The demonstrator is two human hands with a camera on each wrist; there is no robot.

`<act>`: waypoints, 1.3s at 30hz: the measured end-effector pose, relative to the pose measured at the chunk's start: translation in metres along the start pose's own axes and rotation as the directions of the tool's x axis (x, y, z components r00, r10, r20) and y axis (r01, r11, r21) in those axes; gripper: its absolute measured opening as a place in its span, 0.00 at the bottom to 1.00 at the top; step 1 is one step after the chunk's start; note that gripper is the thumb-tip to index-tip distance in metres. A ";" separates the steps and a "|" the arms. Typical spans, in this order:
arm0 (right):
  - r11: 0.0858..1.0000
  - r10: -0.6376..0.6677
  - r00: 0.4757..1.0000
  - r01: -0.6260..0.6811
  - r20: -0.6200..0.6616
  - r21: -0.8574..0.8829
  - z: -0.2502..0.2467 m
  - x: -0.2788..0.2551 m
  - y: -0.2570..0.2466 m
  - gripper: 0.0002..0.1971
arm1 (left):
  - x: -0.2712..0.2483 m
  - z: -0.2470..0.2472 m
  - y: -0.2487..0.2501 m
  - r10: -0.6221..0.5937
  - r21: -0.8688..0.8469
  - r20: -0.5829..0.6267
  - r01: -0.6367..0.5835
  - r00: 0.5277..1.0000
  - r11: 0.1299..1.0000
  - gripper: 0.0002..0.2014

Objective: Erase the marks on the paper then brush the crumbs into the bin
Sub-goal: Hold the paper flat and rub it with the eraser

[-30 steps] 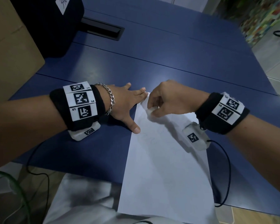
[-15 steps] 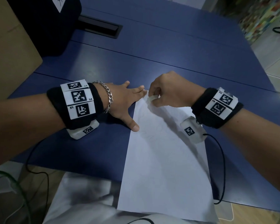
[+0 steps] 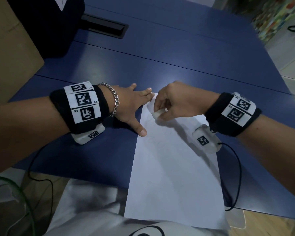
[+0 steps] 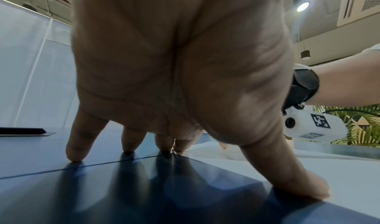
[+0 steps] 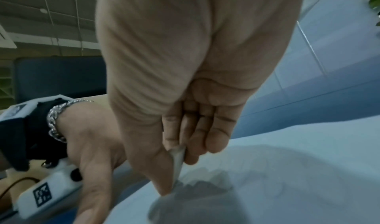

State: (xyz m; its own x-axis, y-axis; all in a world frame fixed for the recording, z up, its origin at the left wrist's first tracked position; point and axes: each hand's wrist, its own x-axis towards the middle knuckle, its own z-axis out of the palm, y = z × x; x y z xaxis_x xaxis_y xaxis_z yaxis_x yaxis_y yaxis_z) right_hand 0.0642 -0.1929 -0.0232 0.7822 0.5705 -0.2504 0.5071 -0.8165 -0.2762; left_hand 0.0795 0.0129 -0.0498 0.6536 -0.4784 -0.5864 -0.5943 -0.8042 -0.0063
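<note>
Paper [image 3: 174, 167]: thin, slides easily; pinned at far-left edge by flat left hand [image 3: 131, 103]; right hand [image 3: 174, 103] pinching small soft eraser [image 3: 156, 114].

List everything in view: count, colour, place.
paper: one, white, on the table's near edge, faint pencil marks on its far half
eraser: one, white, on the paper's far end
table: one, blue
cable hatch: one, black, set in the table, far left
dark object: one, black with a white label, far left
bracelet: one, silver, left wrist
left hand: spread flat, fingers and thumb pressing the paper's left edge
right hand: pinches the eraser
</note>
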 end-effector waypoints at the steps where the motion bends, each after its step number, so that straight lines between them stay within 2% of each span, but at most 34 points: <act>1: 1.000 0.003 0.999 -0.004 -0.034 -0.015 0.000 0.001 0.001 0.13 | 0.000 -0.001 0.001 0.000 0.006 0.001 0.000 1.000 1.000 0.72; 4: 0.999 0.010 0.991 -0.017 -0.133 -0.051 0.004 0.003 0.002 0.13 | -0.001 -0.001 0.002 0.003 0.003 0.001 -0.003 1.000 1.000 0.71; 9: 1.000 -0.004 1.000 0.004 0.028 -0.004 0.001 -0.003 0.000 0.13 | 0.000 0.000 0.001 -0.002 -0.006 0.001 0.002 1.000 1.000 0.73; 14: 0.998 -0.014 0.994 0.007 -0.112 -0.058 0.006 -0.002 0.000 0.14 | 0.000 0.000 0.001 0.001 0.006 -0.002 0.000 1.000 1.000 0.73; 18: 0.998 -0.034 0.999 0.035 0.017 -0.045 0.004 -0.008 -0.001 0.11 | 0.000 0.000 0.002 -0.004 -0.007 -0.005 0.004 1.000 1.000 0.73; 23: 0.995 -0.014 0.993 0.003 -0.116 -0.098 0.006 -0.006 0.001 0.13 | -0.002 -0.001 0.002 -0.003 0.011 -0.017 0.003 1.000 1.000 0.72; 28: 0.998 -0.021 1.000 0.022 0.016 -0.059 0.004 -0.013 0.000 0.11 | -0.001 -0.001 0.002 -0.010 0.016 -0.019 0.010 1.000 1.000 0.73; 32: 0.991 -0.001 0.994 -0.014 -0.108 -0.133 0.006 -0.006 0.000 0.12 | 0.000 -0.001 0.002 -0.009 0.045 -0.021 0.010 1.000 0.999 0.73; 34: 0.992 -0.006 0.996 -0.006 -0.091 -0.130 0.008 -0.008 -0.001 0.12 | 0.001 0.000 0.001 -0.008 0.049 -0.020 0.008 1.000 0.999 0.73; 37: 0.996 -0.018 1.000 0.018 0.001 -0.093 0.005 -0.012 -0.003 0.12 | 0.002 0.001 0.001 -0.002 0.042 -0.023 0.003 1.000 0.999 0.74; 39: 0.996 -0.006 0.999 0.003 -0.033 -0.094 0.004 -0.009 0.000 0.12 | 0.002 0.001 0.001 0.000 0.042 -0.024 0.001 1.000 0.999 0.74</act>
State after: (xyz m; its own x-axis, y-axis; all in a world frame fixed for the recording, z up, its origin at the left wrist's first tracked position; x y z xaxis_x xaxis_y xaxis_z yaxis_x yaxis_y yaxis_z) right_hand 0.0555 -0.1978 -0.0245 0.7905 0.5723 -0.2181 0.5412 -0.8194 -0.1886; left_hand 0.0802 0.0114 -0.0515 0.6646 -0.4867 -0.5669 -0.6127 -0.7892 -0.0407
